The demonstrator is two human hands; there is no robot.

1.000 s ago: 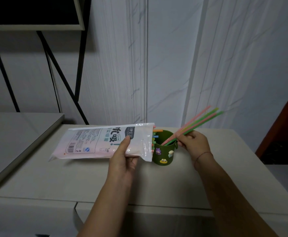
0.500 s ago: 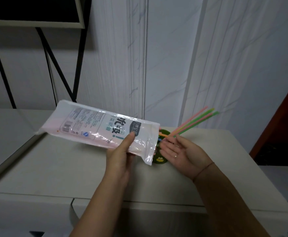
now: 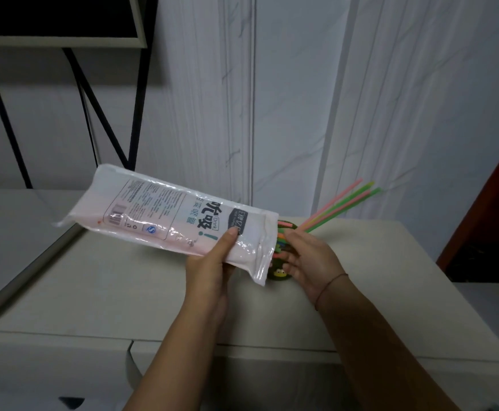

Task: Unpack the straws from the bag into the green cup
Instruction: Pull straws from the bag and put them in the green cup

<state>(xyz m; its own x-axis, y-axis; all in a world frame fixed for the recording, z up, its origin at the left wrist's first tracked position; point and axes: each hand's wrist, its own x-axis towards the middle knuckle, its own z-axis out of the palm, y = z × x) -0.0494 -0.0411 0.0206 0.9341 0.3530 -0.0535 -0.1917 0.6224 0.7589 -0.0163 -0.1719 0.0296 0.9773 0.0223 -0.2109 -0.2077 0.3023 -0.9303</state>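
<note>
- Gripped near its open mouth, the bag (image 3: 165, 212) is held by the left hand (image 3: 209, 262), with the thumb pressed on the printed face and the fingers hidden underneath.
- It is carried clear of the cabinet top (image 3: 109, 292) and tilted: the sealed end is raised to the left, the mouth lowered to the right, just above the green cup (image 3: 278, 275).
- Coloured straw ends (image 3: 282, 232) are seen poking from the mouth, and the right hand (image 3: 310, 259) is laid right against them. Whether anything is pinched there cannot be told, as the fingertips are tucked at the edge of the film.
- These straws are judged light, thin and easily kinked. A hold is best taken on several together, close to the exposed ends, and drawn in line with the bag.
- Soft, slippery film is to be expected, so a hold near the mouth is judged right for keeping the opening steady.
- A few leaning straws (image 3: 340, 206) are already stood in the cup, slanted up to the right.
- Only the cup's lower wall and a small sticker are shown. It is judged light and easily tipped by a sideways tug.
- Both forearms are brought up from the lower edge. The left wrist is kept fairly straight, and the right palm is turned toward the bag.
</note>
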